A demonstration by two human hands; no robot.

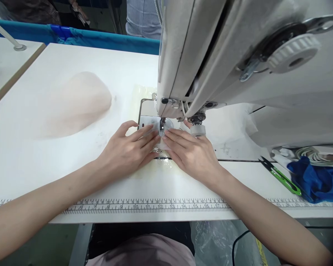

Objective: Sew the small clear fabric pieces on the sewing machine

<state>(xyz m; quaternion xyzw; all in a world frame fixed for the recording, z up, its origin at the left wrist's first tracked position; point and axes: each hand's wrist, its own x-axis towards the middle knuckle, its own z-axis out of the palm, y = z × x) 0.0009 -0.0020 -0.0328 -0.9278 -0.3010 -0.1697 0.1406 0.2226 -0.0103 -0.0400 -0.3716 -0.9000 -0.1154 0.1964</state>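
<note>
Grip is flattened, fingers extended, clasping nothing visible: left hand (127, 150) and right hand (192, 151) rest on a pale piece (163, 144) at the presser foot (162, 125). Work seems underway, how much remains unclear; a sheer beige piece (84, 101) lies apart on the tabletop (44, 166).

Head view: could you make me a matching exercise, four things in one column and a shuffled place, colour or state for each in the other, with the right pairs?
Things
1. left hand
2. sheer piece
3. thread snips
4. cloth

Descriptions
A. blue and bunched up, at the picture's right edge
B. pale pink, farthest left of the four
C. green and dark, right of both hands
D. fingertips beside the presser foot

Pairs: 1-D, 2-B, 3-C, 4-A
</note>
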